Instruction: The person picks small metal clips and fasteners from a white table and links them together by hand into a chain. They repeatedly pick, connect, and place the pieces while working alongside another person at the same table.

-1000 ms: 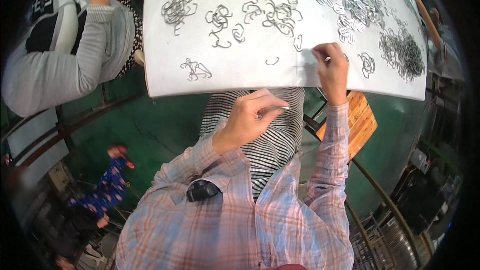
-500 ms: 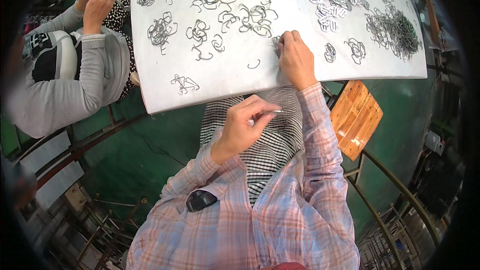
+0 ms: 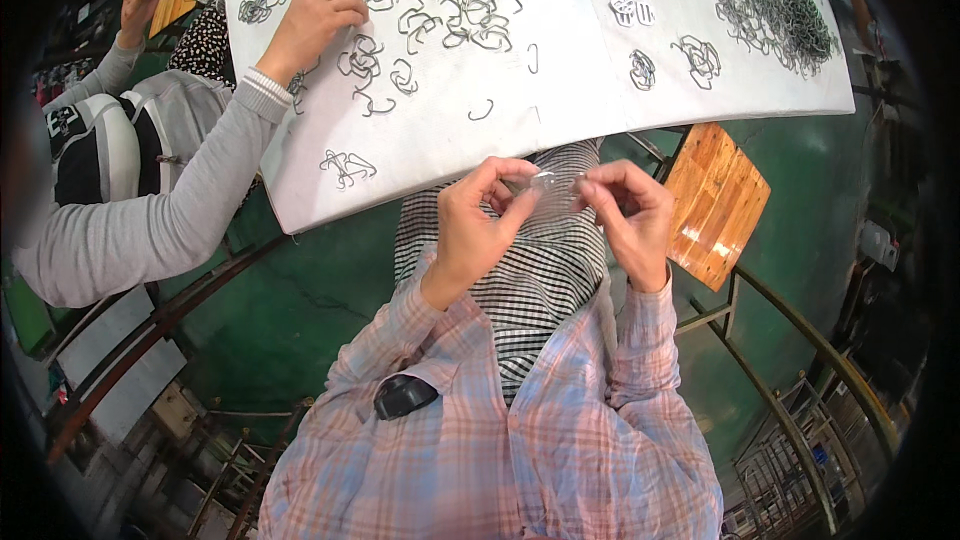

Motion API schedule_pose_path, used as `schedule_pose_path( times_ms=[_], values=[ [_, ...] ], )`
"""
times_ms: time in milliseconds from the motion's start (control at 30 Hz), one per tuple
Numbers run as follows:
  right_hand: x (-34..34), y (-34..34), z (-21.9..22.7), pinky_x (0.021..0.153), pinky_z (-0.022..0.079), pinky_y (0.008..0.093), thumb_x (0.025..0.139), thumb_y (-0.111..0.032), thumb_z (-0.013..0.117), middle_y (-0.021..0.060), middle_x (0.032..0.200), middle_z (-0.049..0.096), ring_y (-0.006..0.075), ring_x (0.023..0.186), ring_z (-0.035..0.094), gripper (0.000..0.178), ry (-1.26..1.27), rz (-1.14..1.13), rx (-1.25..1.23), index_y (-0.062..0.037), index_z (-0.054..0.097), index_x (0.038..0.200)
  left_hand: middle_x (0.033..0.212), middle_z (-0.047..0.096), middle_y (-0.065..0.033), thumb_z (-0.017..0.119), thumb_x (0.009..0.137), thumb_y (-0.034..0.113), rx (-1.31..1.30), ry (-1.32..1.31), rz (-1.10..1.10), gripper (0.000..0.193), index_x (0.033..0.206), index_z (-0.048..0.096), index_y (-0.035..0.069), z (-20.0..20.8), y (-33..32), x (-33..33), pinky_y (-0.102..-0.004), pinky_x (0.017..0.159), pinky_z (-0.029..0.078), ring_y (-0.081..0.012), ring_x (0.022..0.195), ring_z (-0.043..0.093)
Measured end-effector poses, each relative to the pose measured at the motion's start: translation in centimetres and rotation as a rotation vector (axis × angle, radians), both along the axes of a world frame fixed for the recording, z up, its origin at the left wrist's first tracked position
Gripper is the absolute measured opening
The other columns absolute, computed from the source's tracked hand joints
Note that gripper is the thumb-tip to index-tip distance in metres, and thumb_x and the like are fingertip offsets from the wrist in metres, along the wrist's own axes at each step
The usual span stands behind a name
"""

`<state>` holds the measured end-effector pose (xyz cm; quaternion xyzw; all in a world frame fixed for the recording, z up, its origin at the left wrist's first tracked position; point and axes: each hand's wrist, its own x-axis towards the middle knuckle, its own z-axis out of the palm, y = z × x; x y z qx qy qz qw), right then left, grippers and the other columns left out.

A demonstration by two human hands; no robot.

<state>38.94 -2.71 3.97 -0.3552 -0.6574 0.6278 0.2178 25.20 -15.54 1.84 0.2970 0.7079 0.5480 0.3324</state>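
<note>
Right hand (image 3: 638, 220) has moved from white counter (image 3: 430, 145) above green floor (image 3: 300, 295) toward left hand (image 3: 472, 230); left fingers (image 3: 505, 170) pinch a blurry, shiny piece (image 3: 546, 183), right fingers' (image 3: 614, 176) hold unclear

Small blurred piece (image 3: 546, 183) at left hand (image 3: 472, 228), white table (image 3: 430, 140) cut off above
</note>
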Motion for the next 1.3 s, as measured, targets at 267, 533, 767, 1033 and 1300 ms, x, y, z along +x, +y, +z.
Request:
schedule_pose_path(
  times_ms=[267,533,767,1033,1300],
  values=[
    [-0.8,-1.4,-1.0,0.068,0.047,0.0239,0.081,0.000,0.074,0.0049,0.092,0.067,0.0128,0.082,0.061,0.008,0.149,-0.089,0.152,-0.0007,0.069,0.086,0.084,0.071,-0.0041,0.075,0.080,0.001,0.044,0.086,0.034,0.019,0.096,0.066,0.002,0.6,0.6,0.7,-0.0224,0.057,0.048,-0.0078,0.060,0.060],
    [-1.4,-2.1,-0.8,0.109,0.040,0.0547,0.077,0.006,0.070,0.0102,0.095,0.068,0.0271,0.095,0.068,0.016,0.250,-0.067,0.423,-0.0031,0.061,0.086,0.100,0.071,-0.0077,0.068,0.082,-0.004,0.011,0.297,-0.234,0.024,0.105,0.071,0.002,0.9,3.2,-4.8,-0.0246,0.068,0.053,-0.0124,0.081,0.066],
    [-1.0,-2.6,-1.4,0.105,0.043,0.0534,0.076,0.007,0.071,0.0097,0.092,0.068,0.0265,0.093,0.068,0.018,0.231,-0.060,0.464,-0.0031,0.061,0.086,0.088,0.072,-0.0104,0.075,0.081,0.017,0.132,0.663,-0.175,0.021,0.096,0.075,0.002,-4.5,22.5,-7.8,-0.0331,0.070,0.054,-0.0224,0.075,0.069],
    [-1.3,-3.2,-2.4,0.103,0.044,0.0510,0.075,0.007,0.071,0.0098,0.090,0.067,0.0263,0.089,0.067,0.017,0.240,-0.036,0.457,-0.0030,0.062,0.085,0.085,0.072,-0.0112,0.081,0.072,0.017,-0.048,0.368,-0.193,0.026,0.091,0.074,0.002,-3.9,24.2,-7.5,-0.0292,0.073,0.054,-0.0179,0.077,0.068],
    [-2.0,-3.5,-3.2,0.102,0.046,0.0480,0.077,0.006,0.070,0.0102,0.088,0.067,0.0292,0.089,0.066,0.014,0.206,-0.083,0.436,-0.0019,0.061,0.085,0.089,0.071,-0.0076,0.073,0.084,0.003,0.020,-0.097,-0.059,0.017,0.098,0.069,-0.005,-1.4,6.2,-6.4,-0.0254,0.072,0.053,-0.0118,0.082,0.065]
  ],
)
